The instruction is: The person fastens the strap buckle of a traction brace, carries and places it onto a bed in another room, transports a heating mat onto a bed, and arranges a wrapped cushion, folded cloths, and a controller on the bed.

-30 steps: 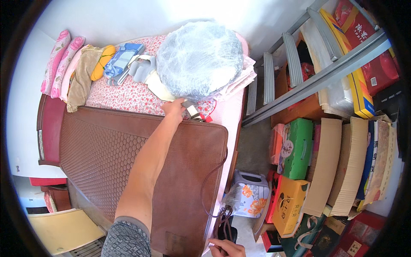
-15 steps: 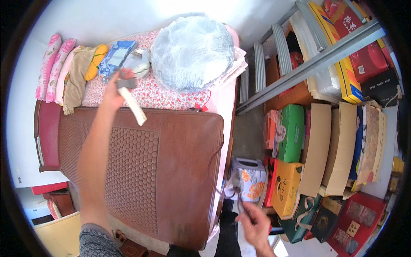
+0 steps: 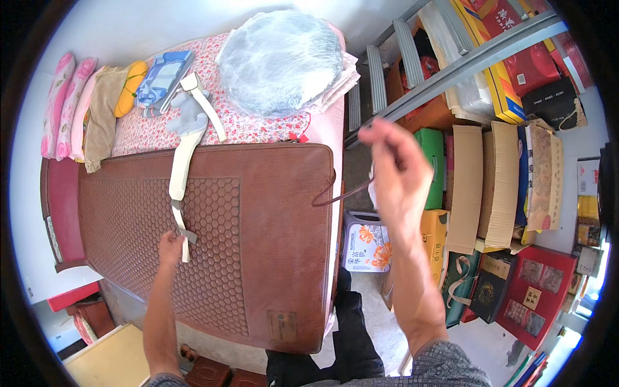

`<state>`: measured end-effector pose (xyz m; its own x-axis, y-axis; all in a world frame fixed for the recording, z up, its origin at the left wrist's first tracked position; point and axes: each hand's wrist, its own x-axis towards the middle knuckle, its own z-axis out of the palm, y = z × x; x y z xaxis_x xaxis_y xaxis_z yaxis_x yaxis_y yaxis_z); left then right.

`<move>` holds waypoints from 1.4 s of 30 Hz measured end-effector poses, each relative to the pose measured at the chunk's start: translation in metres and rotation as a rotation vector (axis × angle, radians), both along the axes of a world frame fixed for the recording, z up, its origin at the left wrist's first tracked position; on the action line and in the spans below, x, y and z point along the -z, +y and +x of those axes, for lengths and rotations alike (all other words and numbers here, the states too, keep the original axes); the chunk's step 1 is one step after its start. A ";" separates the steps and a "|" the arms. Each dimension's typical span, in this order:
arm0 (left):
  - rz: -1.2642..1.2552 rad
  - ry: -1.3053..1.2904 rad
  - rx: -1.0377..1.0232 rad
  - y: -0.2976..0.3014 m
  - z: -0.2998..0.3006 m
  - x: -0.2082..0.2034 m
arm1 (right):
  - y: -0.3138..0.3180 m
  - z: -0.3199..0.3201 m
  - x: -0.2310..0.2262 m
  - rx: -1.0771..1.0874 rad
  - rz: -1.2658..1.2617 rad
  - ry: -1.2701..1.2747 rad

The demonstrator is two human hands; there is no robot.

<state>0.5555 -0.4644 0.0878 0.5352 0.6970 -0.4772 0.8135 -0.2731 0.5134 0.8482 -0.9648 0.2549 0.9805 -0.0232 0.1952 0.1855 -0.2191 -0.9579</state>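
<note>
Down from the upper left the left hand (image 3: pixel 171 247) has been brought, and with it a long flat cream strap (image 3: pixel 180 169) has been drawn out over the brown leather-look mat with honeycomb cells (image 3: pixel 284 187); up to the right of centre, meanwhile, the right hand (image 3: pixel 403 169) has been raised. So far, then, the strap is laid lengthwise, its top end joined to a soft grey pad (image 3: pixel 187 115) on the white bedding with red flowers (image 3: pixel 145 134), upper left of the frame. Nothing is seen to be fastened yet: a second, shorter cream strap (image 3: pixel 211 116) is left loose beside the pad, and its end is held by nobody. Now to the grip: by the left hand the lower end is pinched, thumb and fingers drawn together just beside a small grey tab (image 3: pixel 187 236), with little gap to be seen. On the right the fingers are loosely curled; a thin brown cord (image 3: pixel 342 196) is run from the mat's right edge toward that hand, but whether it is gripped there cannot be told.
</note>
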 end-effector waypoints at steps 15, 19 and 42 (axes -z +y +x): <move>-1.752 -0.323 -0.218 -0.345 0.252 -0.039 | 0.065 0.085 -0.172 -0.386 0.338 -0.231; -1.638 -0.483 -0.329 -0.384 0.331 -0.029 | 0.069 0.078 -0.178 -0.501 0.276 -0.260; -0.357 -0.123 0.559 -0.118 0.305 0.004 | 0.074 0.082 0.007 -0.799 -0.160 -0.010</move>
